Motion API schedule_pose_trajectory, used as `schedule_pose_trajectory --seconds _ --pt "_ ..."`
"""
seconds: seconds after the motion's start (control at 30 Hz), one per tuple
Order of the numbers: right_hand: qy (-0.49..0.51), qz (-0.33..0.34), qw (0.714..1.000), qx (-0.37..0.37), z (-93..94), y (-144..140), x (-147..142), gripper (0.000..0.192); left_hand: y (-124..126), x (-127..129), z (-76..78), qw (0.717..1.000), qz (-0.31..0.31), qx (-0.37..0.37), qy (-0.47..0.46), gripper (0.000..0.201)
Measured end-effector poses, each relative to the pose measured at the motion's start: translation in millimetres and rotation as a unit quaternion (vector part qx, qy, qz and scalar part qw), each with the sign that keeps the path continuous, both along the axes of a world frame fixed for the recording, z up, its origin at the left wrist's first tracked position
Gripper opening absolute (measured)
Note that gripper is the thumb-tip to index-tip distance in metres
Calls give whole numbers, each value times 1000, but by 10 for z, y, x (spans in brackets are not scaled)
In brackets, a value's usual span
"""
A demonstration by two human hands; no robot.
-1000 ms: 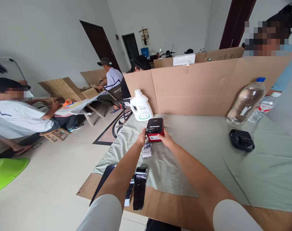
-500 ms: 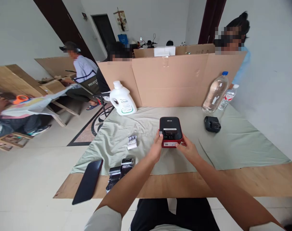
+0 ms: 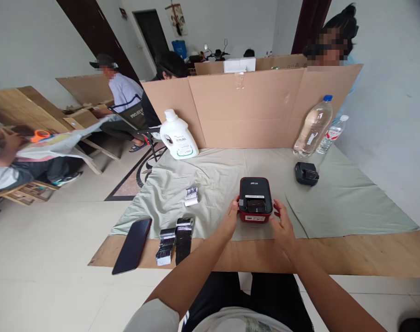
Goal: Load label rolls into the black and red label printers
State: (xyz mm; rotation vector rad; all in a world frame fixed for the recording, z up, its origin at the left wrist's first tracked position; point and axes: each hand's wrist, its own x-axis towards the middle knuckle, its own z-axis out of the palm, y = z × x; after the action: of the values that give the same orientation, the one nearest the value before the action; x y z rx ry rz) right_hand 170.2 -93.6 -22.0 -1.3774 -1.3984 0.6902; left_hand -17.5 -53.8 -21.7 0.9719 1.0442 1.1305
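Observation:
A small black-and-red label printer point(image 3: 255, 191) rests on the pale green cloth, its front slot and white sticker facing me. My left hand point(image 3: 230, 220) is at its left side, fingers stretched along the edge and seemingly touching it. To the right of the printer is my right hand point(image 3: 282, 226), its fingers spread and a little apart from the casing. Left of the hands lie a small white paper roll point(image 3: 191, 197) with print on it and two shiny black rolls, one point(image 3: 166, 244) shorter and the other point(image 3: 184, 237) longer, both partly unrolled.
A dark tablet point(image 3: 132, 246) lies at the table's left front edge. Towards the back stand a white jug point(image 3: 179, 137), a large water bottle point(image 3: 314, 129) and a smaller one point(image 3: 332, 134). A black device point(image 3: 306, 174) sits at right. Cardboard point(image 3: 248, 110) walls the back; people sit beyond.
The printer has come nearer to me and slightly right. My right hand has loosened from its side and spread its fingers; my left hand stays beside it. The camera view has shifted a little.

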Motion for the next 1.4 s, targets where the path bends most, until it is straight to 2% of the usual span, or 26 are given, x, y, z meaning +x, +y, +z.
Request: schedule_pose_trajectory --seconds 0.07,0.17,0.27,0.4,0.57,0.73,0.83,1.0,1.07,1.17,1.27,1.33,1.4 --pt "-6 -17 999 40 66 52 -64 44 92 -43 26 1000 1 -1 2 57" --pt "-45 -46 994 84 119 139 -197 33 256 -61 59 999 -26 33 -18 59" --pt "-76 -81 987 112 74 196 -316 28 387 -51 67 994 -64 72 -41 61" --pt "-101 -95 976 167 -42 201 -391 23 463 -48 10 991 -76 111 -14 60" --pt "-109 -119 973 167 -119 192 -427 25 502 -23 -89 990 -65 126 -1 61" --pt "-95 -121 974 166 -179 212 -445 36 552 17 -66 991 -75 108 -37 85" --pt "-90 -121 973 173 -190 217 -454 41 560 18 -25 991 -64 110 -36 93" --pt "-74 -117 972 190 -218 224 -430 46 512 -25 -2 990 -109 82 -35 83" --pt "-49 -99 973 201 -256 230 -400 52 487 -39 13 991 -106 78 -27 75" --pt "-2 -69 978 195 -322 244 -356 65 480 -21 109 992 -37 113 38 57" --pt "28 -60 983 171 -363 264 -334 72 546 61 304 964 32 189 185 33" --pt "43 -62 983 169 -371 278 -329 72 634 151 441 928 1 240 286 22" --pt "63 -64 981 174 -375 290 -325 70 748 261 536 883 -82 269 375 18"
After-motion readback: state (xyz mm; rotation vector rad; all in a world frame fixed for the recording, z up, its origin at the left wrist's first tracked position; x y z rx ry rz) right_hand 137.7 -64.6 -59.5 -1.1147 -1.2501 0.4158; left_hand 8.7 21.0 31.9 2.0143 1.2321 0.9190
